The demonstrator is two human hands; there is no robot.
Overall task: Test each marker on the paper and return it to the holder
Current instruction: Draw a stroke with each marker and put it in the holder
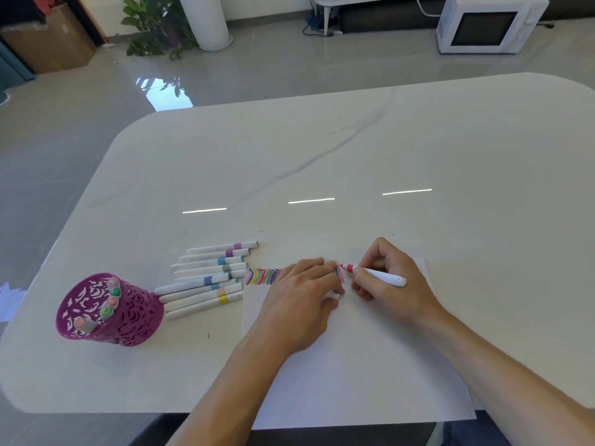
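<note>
Right hand is working: its grip is closed round the red marker, pinched low on the barrel, tip at the paper beside the last of the coloured strokes. The paper lies at the bench's near edge and hangs a little over it. Your left hand lies on the sheet, pinning it. A white bit, maybe the cap, peeks out by the thumb, and I can't tell if that grip has it pinched.

The marker looks light, stiff and smooth, so a gentle pinch near the tip should do. Thin paper slides, so keep it pinned. The holder stands toward the left near corner, with loose markers lying between it and the paper.
</note>
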